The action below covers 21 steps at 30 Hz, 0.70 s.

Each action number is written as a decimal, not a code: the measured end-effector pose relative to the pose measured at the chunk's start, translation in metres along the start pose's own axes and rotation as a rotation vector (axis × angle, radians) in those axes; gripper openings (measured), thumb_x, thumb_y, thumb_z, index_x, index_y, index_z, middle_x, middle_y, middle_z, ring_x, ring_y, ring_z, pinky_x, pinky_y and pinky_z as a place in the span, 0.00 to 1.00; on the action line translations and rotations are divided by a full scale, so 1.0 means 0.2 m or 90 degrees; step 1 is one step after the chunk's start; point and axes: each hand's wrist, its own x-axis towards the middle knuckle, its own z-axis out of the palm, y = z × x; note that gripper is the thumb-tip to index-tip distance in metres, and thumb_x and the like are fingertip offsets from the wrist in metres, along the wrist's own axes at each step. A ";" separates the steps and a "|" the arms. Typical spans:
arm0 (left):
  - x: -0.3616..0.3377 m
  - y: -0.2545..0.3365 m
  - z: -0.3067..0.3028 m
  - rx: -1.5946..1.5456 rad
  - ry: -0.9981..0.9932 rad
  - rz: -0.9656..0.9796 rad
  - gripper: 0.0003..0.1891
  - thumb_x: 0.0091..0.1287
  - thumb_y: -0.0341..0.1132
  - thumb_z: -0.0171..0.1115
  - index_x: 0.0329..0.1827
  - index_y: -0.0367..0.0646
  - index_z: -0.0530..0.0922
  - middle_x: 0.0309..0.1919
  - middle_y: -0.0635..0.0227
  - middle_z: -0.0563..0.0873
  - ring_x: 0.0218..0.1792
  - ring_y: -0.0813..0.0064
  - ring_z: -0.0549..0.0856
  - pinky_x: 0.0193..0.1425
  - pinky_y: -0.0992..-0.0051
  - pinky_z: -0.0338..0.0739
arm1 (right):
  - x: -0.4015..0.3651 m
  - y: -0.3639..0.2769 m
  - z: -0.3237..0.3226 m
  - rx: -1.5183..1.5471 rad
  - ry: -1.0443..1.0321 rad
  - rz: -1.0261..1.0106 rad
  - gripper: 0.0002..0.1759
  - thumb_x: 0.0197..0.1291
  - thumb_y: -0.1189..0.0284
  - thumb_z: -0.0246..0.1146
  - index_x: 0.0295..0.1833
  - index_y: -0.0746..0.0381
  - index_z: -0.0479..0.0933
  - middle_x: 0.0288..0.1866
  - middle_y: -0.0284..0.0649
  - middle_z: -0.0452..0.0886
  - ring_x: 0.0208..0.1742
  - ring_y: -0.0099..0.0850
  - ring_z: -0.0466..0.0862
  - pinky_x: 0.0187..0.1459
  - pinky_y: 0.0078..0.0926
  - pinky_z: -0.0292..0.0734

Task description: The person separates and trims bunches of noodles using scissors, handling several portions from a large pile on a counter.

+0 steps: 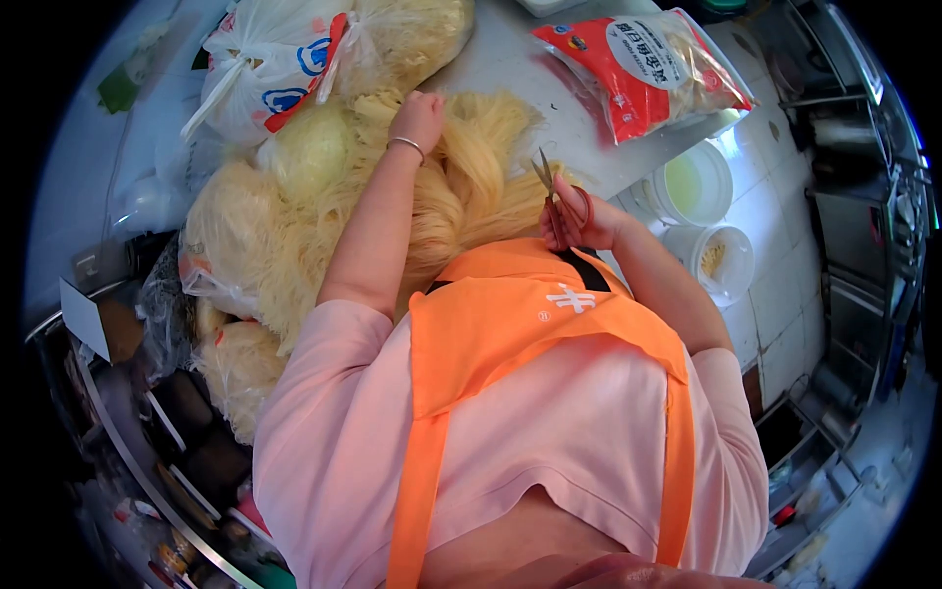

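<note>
A large heap of long, pale yellow noodle-like strands point(471, 147) spreads over the table in front of my body. My left hand point(419, 120) is closed at the top of the heap, with strands around it; its fingertips are partly hidden. To the right, my right hand point(581, 214) holds a pair of scissors point(546, 177) with red handles. The scissors' blades point up and stand slightly apart, just right of the strands.
White plastic bags point(265, 69) and clear bags of strands point(231, 231) lie to the left. A red-and-white package point(648, 74) rests on the table point(510, 69) at the upper right. Two white buckets point(695, 187) stand below its right edge. Shelving lines the far right.
</note>
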 end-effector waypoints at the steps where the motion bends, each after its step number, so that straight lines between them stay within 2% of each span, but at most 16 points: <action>1: 0.00 0.00 0.01 0.000 0.000 0.000 0.13 0.68 0.41 0.50 0.40 0.43 0.81 0.43 0.55 0.80 0.44 0.54 0.80 0.47 0.61 0.75 | 0.00 0.01 -0.01 0.006 0.002 0.006 0.39 0.55 0.33 0.51 0.36 0.65 0.73 0.30 0.42 0.78 0.33 0.35 0.80 0.40 0.32 0.78; 6: 0.01 0.03 0.01 -0.043 0.038 0.008 0.12 0.68 0.41 0.50 0.40 0.44 0.80 0.41 0.57 0.80 0.42 0.54 0.80 0.45 0.61 0.75 | -0.02 -0.03 0.02 -0.018 0.039 0.032 0.40 0.54 0.32 0.51 0.35 0.64 0.72 0.30 0.43 0.78 0.32 0.35 0.79 0.39 0.32 0.78; 12: 0.00 0.04 -0.01 -0.097 0.062 0.043 0.13 0.69 0.40 0.50 0.39 0.43 0.80 0.38 0.57 0.81 0.40 0.54 0.80 0.44 0.61 0.75 | 0.14 -0.05 -0.01 -0.054 -0.015 0.009 0.40 0.56 0.32 0.47 0.36 0.63 0.74 0.30 0.41 0.78 0.31 0.34 0.79 0.40 0.31 0.76; 14: 0.00 0.01 0.00 -0.081 0.029 0.031 0.12 0.68 0.40 0.52 0.42 0.43 0.79 0.39 0.56 0.80 0.41 0.54 0.80 0.44 0.61 0.75 | 0.11 -0.08 0.08 0.025 0.077 -0.054 0.39 0.58 0.33 0.46 0.35 0.62 0.73 0.28 0.40 0.77 0.30 0.33 0.78 0.37 0.30 0.75; 16: 0.00 0.01 -0.01 -0.064 -0.002 0.017 0.12 0.66 0.40 0.54 0.46 0.44 0.78 0.41 0.56 0.80 0.42 0.54 0.79 0.45 0.62 0.75 | 0.13 -0.05 0.10 0.013 0.098 -0.071 0.38 0.59 0.34 0.45 0.35 0.62 0.73 0.27 0.39 0.76 0.29 0.32 0.77 0.35 0.30 0.75; 18: -0.04 0.04 0.01 -0.055 0.050 -0.014 0.18 0.61 0.39 0.59 0.53 0.44 0.74 0.46 0.56 0.78 0.47 0.55 0.78 0.51 0.61 0.73 | 0.12 -0.01 0.11 0.002 0.120 -0.086 0.37 0.60 0.35 0.45 0.34 0.62 0.72 0.27 0.39 0.76 0.27 0.32 0.77 0.33 0.29 0.75; 19: -0.06 0.09 -0.01 -0.056 0.051 -0.016 0.18 0.61 0.39 0.59 0.53 0.44 0.74 0.46 0.56 0.78 0.47 0.55 0.78 0.51 0.61 0.73 | 0.12 0.02 0.11 -0.013 0.149 -0.110 0.36 0.61 0.36 0.45 0.35 0.61 0.72 0.26 0.38 0.75 0.25 0.30 0.76 0.31 0.28 0.74; 21: -0.08 0.22 -0.05 0.038 0.249 0.101 0.25 0.56 0.38 0.62 0.58 0.42 0.71 0.50 0.58 0.76 0.55 0.57 0.74 0.59 0.59 0.67 | 0.09 0.04 0.12 -0.028 0.181 -0.133 0.35 0.62 0.37 0.45 0.35 0.61 0.71 0.25 0.37 0.74 0.23 0.29 0.75 0.29 0.27 0.73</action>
